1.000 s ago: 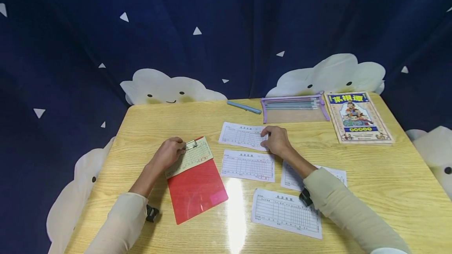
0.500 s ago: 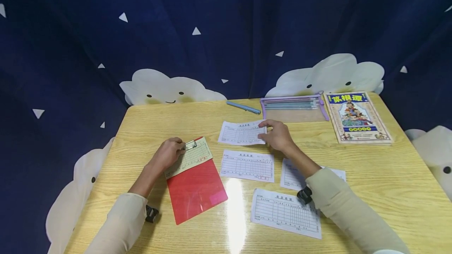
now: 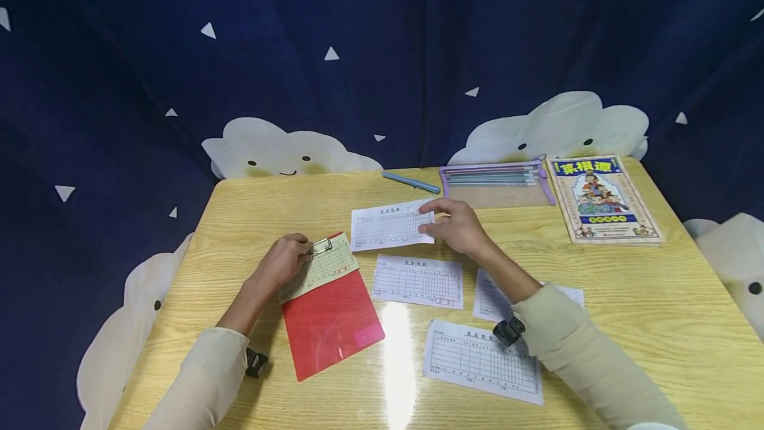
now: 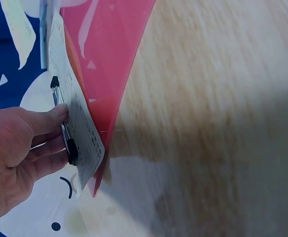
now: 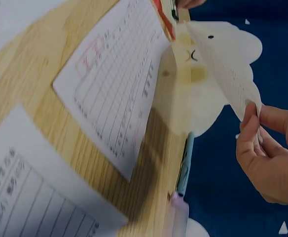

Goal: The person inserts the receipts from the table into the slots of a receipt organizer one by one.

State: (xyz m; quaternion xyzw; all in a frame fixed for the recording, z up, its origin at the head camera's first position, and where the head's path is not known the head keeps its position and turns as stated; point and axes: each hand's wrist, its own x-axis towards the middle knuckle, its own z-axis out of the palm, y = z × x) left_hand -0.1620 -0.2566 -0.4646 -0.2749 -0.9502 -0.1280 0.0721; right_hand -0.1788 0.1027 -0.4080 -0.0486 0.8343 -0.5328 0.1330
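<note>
My left hand grips the clip end of a red clipboard; in the left wrist view its thumb lies on the metal clip. Under that clip is a pale yellow receipt slip with a red stamp. Between thumb and fingers my right hand pinches a white receipt slip by its right end. The right wrist view has this slip raised off the table, seen nearly edge-on. Its left end is close to the clipboard's upper right corner.
Below the held slip lies a white receipt with a red stamp. Two more receipts lie nearer, one in front and one partly under the right forearm. Along the back are a blue pen, a pencil pouch and a book.
My right hand has lifted the white receipt slip off the table and carried it left, towards the clipboard. The left hand and the clipboard have stayed in place.
</note>
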